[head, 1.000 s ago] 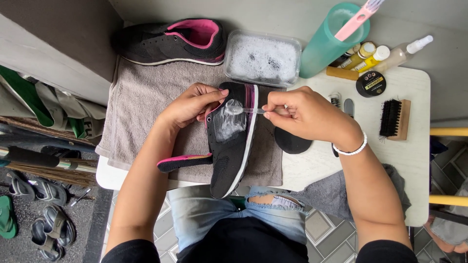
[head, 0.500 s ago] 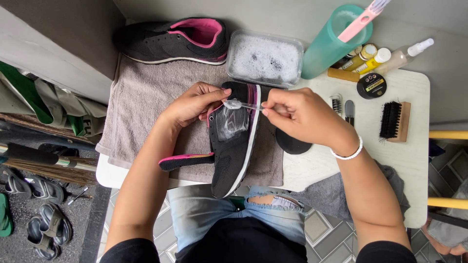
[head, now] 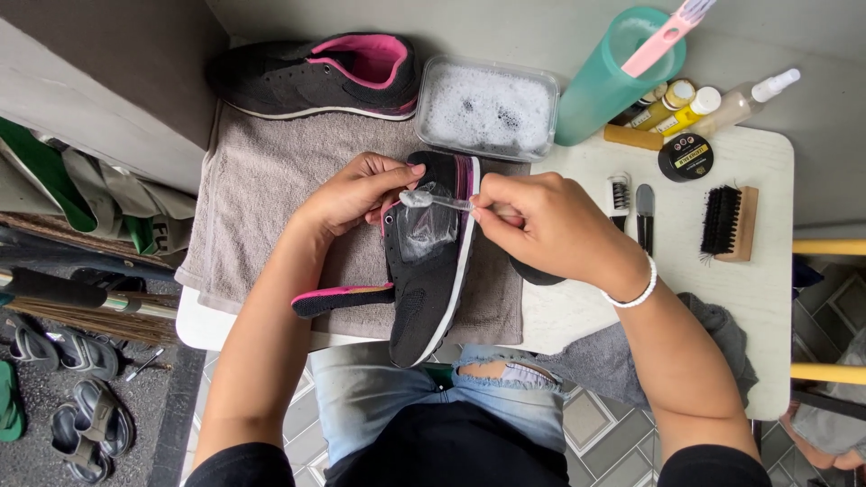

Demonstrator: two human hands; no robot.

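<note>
Here, both hands clamped: left hand (head: 356, 189) on black shoe (head: 431, 261), right hand (head: 541, 225) on clear brush (head: 435, 200), soapy tub (head: 487, 108) behind.

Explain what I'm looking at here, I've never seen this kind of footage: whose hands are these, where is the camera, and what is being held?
There is no machine. A person wears one camera on the head, looking down at their own two bare hands over a small white table. The left hand steadies a black sneaker with pink trim, lying on a grey towel. The right hand holds a small clear brush against the soapy part of that sneaker. Its twin, the second sneaker, lies at the far edge of the towel. Next to it sits a clear tub of foamy water, then a teal cup with a pink brush, small bottles, a round tin and a wooden brush.
</note>
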